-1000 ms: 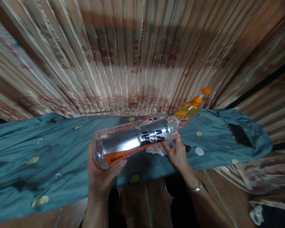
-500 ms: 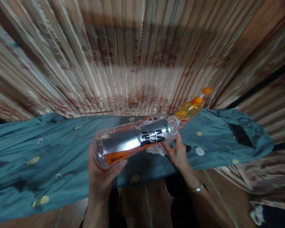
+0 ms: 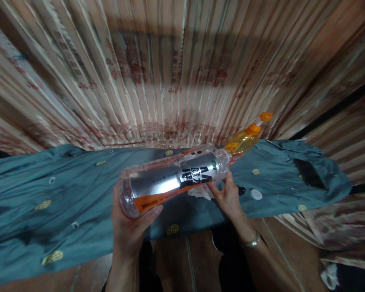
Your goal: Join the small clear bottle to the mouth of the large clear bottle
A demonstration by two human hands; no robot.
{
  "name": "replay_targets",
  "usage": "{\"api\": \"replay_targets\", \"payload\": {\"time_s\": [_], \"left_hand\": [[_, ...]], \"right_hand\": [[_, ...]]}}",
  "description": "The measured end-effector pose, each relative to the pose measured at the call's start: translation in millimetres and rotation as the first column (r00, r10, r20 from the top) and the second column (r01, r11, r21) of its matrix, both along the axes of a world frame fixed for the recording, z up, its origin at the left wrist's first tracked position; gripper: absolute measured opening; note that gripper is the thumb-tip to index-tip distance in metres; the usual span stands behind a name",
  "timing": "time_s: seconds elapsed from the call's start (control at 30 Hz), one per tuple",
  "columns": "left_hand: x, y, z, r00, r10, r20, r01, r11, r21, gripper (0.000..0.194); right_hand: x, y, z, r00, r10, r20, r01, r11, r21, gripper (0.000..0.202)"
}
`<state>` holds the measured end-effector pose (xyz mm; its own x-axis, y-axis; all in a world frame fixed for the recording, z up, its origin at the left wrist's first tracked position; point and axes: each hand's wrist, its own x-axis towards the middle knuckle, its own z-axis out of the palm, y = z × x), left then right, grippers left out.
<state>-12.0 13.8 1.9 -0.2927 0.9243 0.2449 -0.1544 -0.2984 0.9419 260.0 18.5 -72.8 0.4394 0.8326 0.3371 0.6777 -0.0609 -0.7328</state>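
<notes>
A clear plastic bottle (image 3: 158,182) with a silver and orange label lies tilted across the middle of the view, its neck up and to the right. My left hand (image 3: 130,219) is wrapped round its base, thumb along the near side. My right hand (image 3: 228,194) grips it near the neck from below; part of those fingers is hidden behind the bottle. Just beyond the neck stands a pump bottle (image 3: 243,140) of yellow liquid with an orange top. Beneath the bottle, a crumpled white tissue (image 3: 200,192) shows partly. A white round cap (image 3: 256,194) lies right of my right hand.
A green cloth with yellow patterns (image 3: 85,194) covers the table. At its right lies a black phone (image 3: 309,173). A small dark object (image 3: 241,190) sits beside the cap. Striped, flowered curtains (image 3: 176,73) hang behind the table.
</notes>
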Motion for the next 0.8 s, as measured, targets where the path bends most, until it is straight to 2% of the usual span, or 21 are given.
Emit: {"api": "replay_targets", "payload": {"time_s": [0.37,0.8], "left_hand": [[-0.7,-1.7,3.3,0.999,-0.025,0.042,0.027,0.998,-0.052,0.088],[0.7,-1.3,5.8,0.998,0.002,0.056,0.0,1.0,-0.03,0.086]], "right_hand": [[-1.2,-0.6,2.4,1.0,0.005,0.0,-0.005,1.0,-0.012,0.073],[-1.6,-0.4,1.6,1.0,-0.003,-0.01,0.002,1.0,-0.008,0.078]]}}
